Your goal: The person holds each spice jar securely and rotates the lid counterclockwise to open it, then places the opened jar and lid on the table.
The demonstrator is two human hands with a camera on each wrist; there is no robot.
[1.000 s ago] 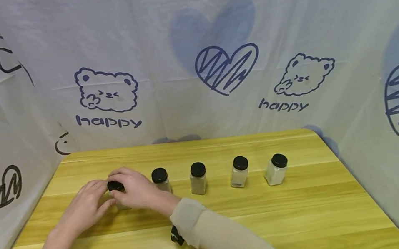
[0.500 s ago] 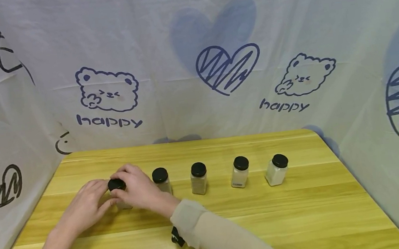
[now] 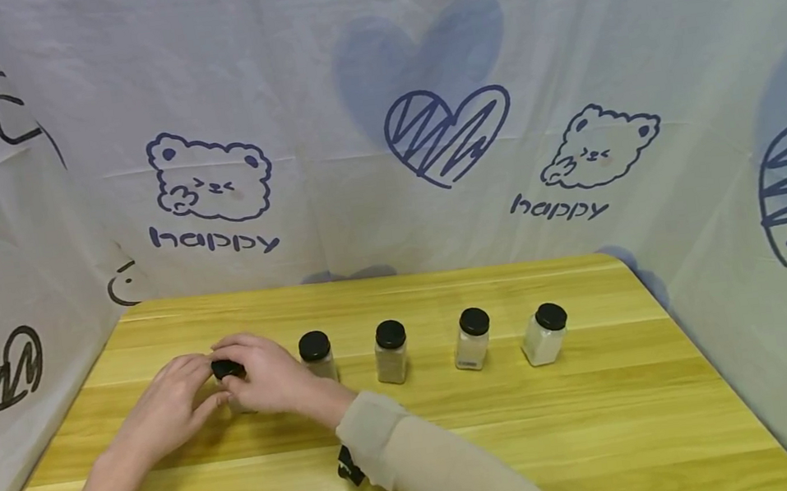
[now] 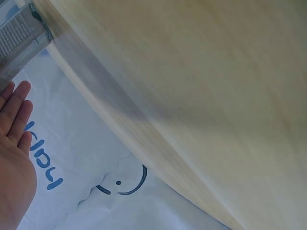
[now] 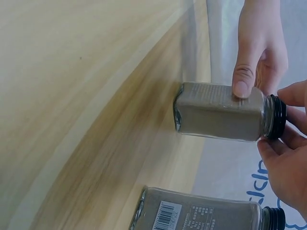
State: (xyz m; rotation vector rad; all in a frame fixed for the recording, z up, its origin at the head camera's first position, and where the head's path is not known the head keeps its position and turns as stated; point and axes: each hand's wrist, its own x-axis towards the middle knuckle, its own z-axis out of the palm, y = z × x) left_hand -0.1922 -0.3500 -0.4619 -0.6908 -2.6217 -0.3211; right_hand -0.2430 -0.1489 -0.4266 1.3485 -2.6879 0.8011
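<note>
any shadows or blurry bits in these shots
Head view: soft shadow on the table beside the left forearm; left wrist view: a dark shadow band crosses the table, its grain soft; right wrist view: the held jar has small print too soft to read.

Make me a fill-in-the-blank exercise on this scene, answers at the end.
The right hand pinches a lid whose colour is ____.
In the head view, the left hand holds the jar at the row's ____ end.
Counting the held one, the head view shows ____ jars.
A barcode shows on the next jar in the ____ wrist view.
Missing words: black; left; five; right.
</note>
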